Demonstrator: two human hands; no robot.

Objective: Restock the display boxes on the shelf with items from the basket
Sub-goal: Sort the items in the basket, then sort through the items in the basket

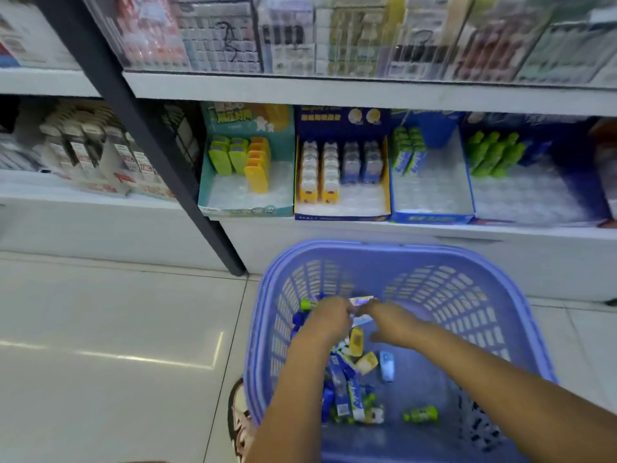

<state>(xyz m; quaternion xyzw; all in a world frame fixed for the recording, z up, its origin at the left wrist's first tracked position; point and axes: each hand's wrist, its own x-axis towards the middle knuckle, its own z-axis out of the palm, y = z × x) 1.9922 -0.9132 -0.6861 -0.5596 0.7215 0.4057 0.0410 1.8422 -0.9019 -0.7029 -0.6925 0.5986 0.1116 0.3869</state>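
Reaching into one purple basket (400, 252), left hand (329, 317) and right hand (389, 320) together pinching one packet (362, 300), long axis left-right; four display boxes (342, 216) on far shelf (417, 232).

A hand-drawn black "3" stands on the clear shelf guard (230, 41), up above the teal display box (247, 211). A fainter scrawl, perhaps another digit, marks the same guard well to the right of that box. The box's own header and front-lip print is too blurred to read, like all other packaging.
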